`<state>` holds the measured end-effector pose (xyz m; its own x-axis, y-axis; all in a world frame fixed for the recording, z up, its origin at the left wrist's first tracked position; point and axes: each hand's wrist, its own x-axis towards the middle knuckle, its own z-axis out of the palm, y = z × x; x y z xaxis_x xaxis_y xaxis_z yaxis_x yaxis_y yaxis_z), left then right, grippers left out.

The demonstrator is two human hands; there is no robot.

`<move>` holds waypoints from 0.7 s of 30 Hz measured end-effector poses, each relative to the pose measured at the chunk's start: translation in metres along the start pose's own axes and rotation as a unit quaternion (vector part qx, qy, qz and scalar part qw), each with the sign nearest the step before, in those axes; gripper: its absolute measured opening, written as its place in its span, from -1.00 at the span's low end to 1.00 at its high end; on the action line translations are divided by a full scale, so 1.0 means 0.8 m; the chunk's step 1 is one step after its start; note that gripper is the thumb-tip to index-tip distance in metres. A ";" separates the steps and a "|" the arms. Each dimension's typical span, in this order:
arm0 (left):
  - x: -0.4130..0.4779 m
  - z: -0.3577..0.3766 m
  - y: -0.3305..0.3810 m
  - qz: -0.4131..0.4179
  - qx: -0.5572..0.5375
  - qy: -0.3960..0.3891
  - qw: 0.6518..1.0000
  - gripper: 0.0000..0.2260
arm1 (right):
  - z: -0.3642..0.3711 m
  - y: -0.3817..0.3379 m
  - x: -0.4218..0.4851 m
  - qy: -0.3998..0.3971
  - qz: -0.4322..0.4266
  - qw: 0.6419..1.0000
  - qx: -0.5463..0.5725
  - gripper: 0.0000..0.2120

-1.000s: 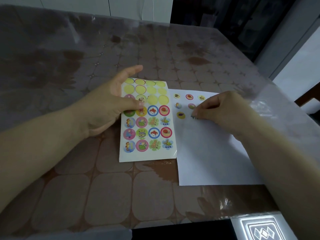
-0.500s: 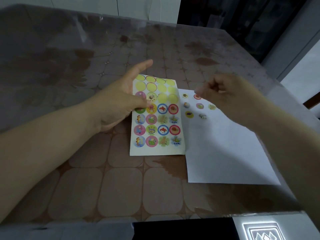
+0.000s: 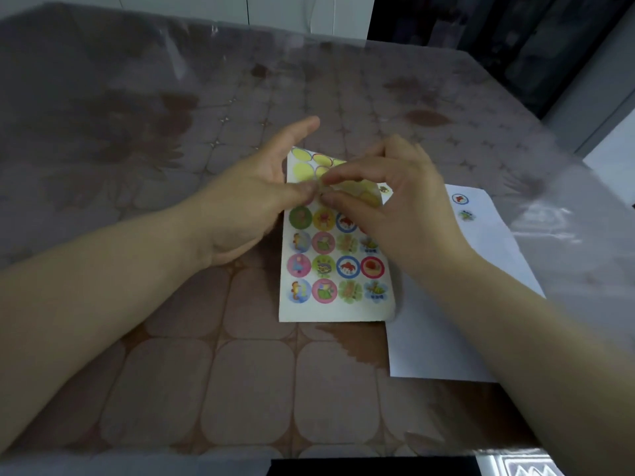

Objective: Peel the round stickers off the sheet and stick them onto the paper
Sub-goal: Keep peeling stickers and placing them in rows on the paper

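A sticker sheet point(image 3: 335, 310) lies on the table with rows of colourful round stickers point(image 3: 347, 266) in its lower half and empty yellow circles point(image 3: 301, 154) at the top. My left hand point(image 3: 251, 201) presses on the sheet's left edge, thumb on the sheet. My right hand point(image 3: 398, 204) hovers over the sheet's upper middle, thumb and forefinger pinched at a sticker near my left thumb; the blur hides whether it is lifted. White paper point(image 3: 439, 345) lies to the right, with stuck stickers point(image 3: 460, 199) showing near its top.
The table point(image 3: 206, 372) has a brown tile-pattern cloth under clear plastic. Its near edge runs along the bottom of the view, with a lit white panel point(image 3: 529, 470) at the bottom right. Dark furniture stands beyond the far right corner.
My right hand has left the paper and moved left over the sticker sheet, its fingers now pinching at a sticker. My left hand stays on the sheet's left edge.
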<state>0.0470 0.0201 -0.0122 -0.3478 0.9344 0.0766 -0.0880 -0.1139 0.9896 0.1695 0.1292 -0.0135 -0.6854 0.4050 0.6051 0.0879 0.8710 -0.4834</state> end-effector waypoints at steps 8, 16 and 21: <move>-0.001 -0.002 0.004 -0.007 0.033 0.022 0.999 -0.55 | 0.000 -0.001 -0.003 0.037 -0.030 0.999 -0.023 -0.83; -0.003 -0.002 0.005 -0.001 0.060 0.026 0.998 -0.54 | -0.001 0.000 -0.006 0.040 -0.068 0.996 -0.045 -0.88; -0.003 -0.003 0.003 0.014 0.098 0.016 0.995 -0.56 | -0.001 0.000 -0.007 0.027 -0.041 0.998 -0.025 -0.93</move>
<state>0.0453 0.0170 -0.0106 -0.3777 0.9201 0.1038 0.1044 -0.0690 0.9921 0.1740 0.1269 -0.0161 -0.6513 0.3446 0.6760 0.0695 0.9143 -0.3991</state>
